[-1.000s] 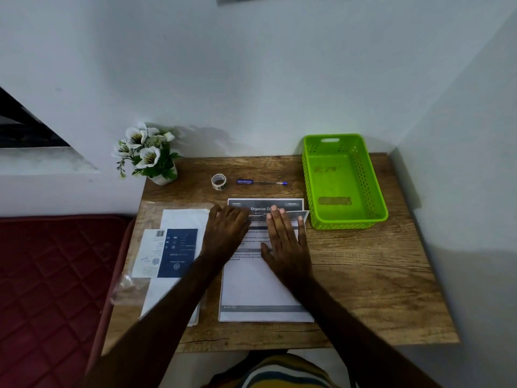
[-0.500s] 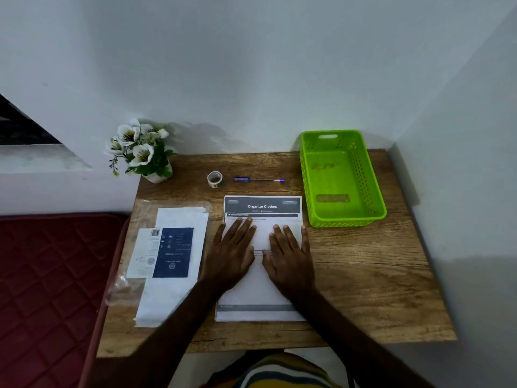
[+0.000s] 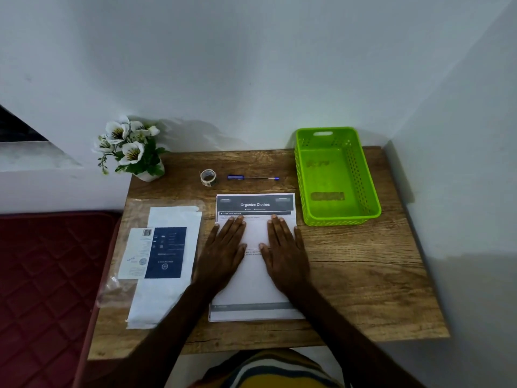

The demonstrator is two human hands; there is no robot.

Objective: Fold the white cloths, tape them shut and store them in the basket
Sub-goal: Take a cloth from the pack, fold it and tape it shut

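Head camera looks down on both hands lying flat, palms down, on a printed sheet (image 3: pixel 253 289) headed "Organize Clothes". The left hand (image 3: pixel 223 254) and the right hand (image 3: pixel 285 254) are side by side with a narrow gap between them; each grip is wide, fingers stretched out and together, holding nothing, only pressing on the paper. The sheet lies in the middle of the wooden counter (image 3: pixel 363 275). Left of the sheet, just beside it, a clear plastic packet (image 3: pixel 165 264) with white contents and a dark blue label lies flat, and I cannot tell for sure whether these are the white cloths. Behind the sheet stands a small roll of tape (image 3: pixel 208 177), and right of the tape lies a blue pen (image 3: pixel 253 178). Right of the sheet's far end stands the green basket (image 3: pixel 303 175), near it but apart, with nothing inside. Far left of the tape, at the counter's back corner, is a small pot of white flowers (image 3: pixel 130 147).
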